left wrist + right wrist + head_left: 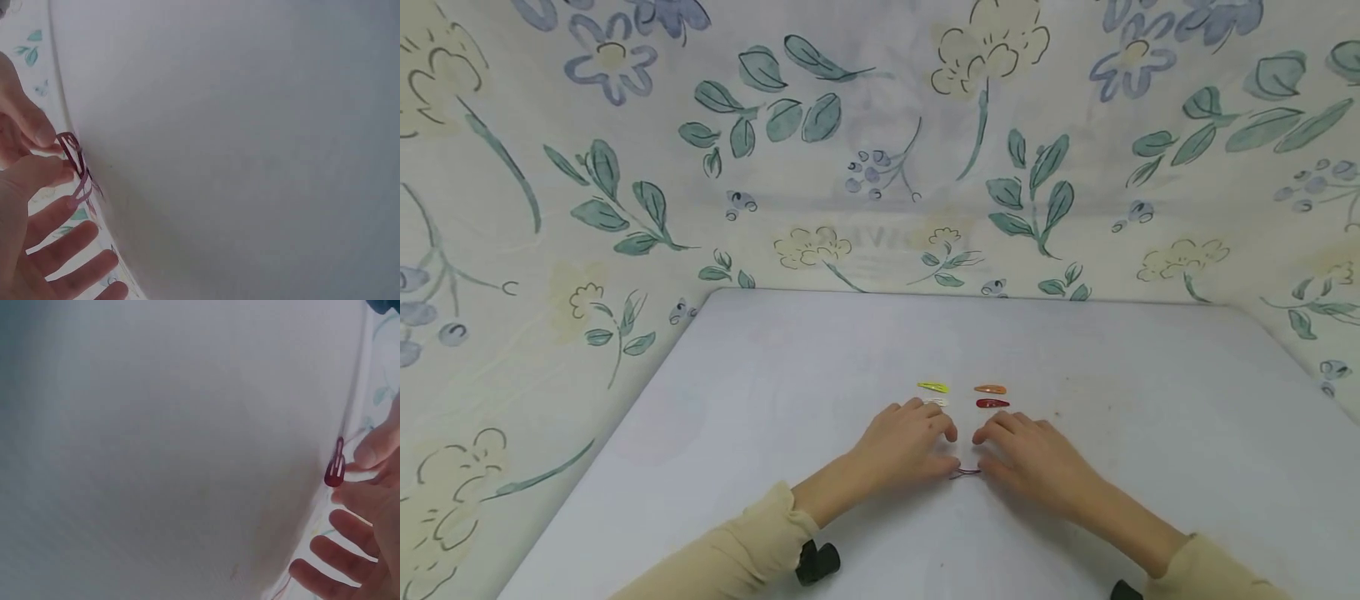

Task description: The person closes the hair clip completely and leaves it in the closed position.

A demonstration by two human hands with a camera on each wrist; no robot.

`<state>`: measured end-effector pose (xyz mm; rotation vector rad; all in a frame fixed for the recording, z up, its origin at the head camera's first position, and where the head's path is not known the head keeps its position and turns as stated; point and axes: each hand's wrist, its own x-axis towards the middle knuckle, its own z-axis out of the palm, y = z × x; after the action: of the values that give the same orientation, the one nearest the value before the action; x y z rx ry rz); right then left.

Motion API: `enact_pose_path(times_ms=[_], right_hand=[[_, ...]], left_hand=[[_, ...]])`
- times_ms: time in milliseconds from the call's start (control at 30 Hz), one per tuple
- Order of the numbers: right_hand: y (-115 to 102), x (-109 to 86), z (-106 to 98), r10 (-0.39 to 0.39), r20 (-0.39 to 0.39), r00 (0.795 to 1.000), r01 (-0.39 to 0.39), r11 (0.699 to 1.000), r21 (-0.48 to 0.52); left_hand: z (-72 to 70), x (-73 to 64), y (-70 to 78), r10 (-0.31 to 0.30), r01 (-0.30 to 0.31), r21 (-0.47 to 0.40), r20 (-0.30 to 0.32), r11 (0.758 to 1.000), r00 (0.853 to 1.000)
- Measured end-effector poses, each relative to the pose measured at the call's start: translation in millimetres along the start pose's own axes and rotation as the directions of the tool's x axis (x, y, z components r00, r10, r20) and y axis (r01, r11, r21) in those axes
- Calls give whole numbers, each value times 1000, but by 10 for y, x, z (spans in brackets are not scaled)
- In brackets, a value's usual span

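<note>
Low over the white table, my left hand [904, 443] and right hand [1039, 460] face each other with thumb tips close together. Left thumb and index finger pinch a pinkish-purple hair clip [81, 192], the other fingers spread. A dark red hair clip [335, 470] is at the thumb and index finger of the right hand, which pinch it. In the head view the two clips overlap as thin dark lines between the thumbs. Just beyond the hands lie a yellow clip [934, 387], a white clip [937, 402], an orange clip [991, 389] and a red clip [992, 403].
The white tabletop [805, 350] ends at the back against a hanging cloth [880, 100] printed with flowers and leaves, which also runs along both sides. A black wrist device [817, 563] shows under the left sleeve, another [1125, 590] by the right sleeve.
</note>
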<state>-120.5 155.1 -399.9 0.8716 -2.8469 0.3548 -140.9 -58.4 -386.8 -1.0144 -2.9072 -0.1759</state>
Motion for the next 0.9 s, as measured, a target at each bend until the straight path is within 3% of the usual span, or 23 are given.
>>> enact_pose_path(times_ms=[267,533,900], right_hand=[[-65,-48,35,-52,-2,999,52,998,-21],[-139,-33,48,-69,30,997,70,997,-22],[-183,-5,54,-75,29,997,76,995,-64]], left_hand=[[38,-100,10,65,-66,15,11,998,998],[29,-128,29,63,-63,4,43,998,997],[50,-118,55,69,-70,20,6,997,998]])
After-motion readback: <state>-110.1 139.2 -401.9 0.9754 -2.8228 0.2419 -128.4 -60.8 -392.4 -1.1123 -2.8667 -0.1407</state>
